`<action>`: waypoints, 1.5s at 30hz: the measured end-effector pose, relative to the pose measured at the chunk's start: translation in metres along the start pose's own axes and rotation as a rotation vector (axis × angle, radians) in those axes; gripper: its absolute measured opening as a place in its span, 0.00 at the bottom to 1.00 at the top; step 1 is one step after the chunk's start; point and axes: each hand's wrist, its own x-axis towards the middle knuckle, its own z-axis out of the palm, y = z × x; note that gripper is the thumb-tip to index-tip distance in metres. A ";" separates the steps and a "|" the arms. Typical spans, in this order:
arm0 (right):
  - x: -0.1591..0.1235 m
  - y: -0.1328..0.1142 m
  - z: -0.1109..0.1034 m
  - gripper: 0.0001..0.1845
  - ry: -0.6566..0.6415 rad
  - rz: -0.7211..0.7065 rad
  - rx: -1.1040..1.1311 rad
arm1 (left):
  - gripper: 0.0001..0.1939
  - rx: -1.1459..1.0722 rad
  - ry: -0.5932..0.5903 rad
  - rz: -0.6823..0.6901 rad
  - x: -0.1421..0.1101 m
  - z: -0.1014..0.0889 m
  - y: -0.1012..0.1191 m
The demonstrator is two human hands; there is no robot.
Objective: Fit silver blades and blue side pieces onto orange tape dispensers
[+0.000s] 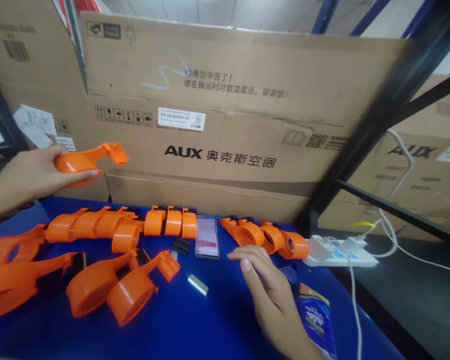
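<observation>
My left hand [37, 172] grips an orange plastic tape dispenser [80, 162] by its ring, thumb along the lower edge, raised in front of the carton. The dispenser's arm points right and carries no black piece that I can see. Over the blue table my right hand [270, 295] hangs with loosely bent fingers and nothing visible in them. It is nearest to the phone [208, 245] and a row of orange dispensers [272, 237]. A small silver metal strip [198, 284] lies left of that hand. Beside the phone is a small black piece [180, 245].
More orange dispensers [133, 297] lie on the left of the blue table [195, 330], several with black ends. A large AUX carton [225, 135] stands behind. At right are a white power strip [345, 255] with cables, a blue packet [317, 320] and a dark metal frame [354, 130].
</observation>
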 end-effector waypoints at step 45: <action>0.003 0.028 0.032 0.06 -0.453 -0.126 -0.633 | 0.26 -2.059 -0.837 -0.515 -0.221 0.145 0.221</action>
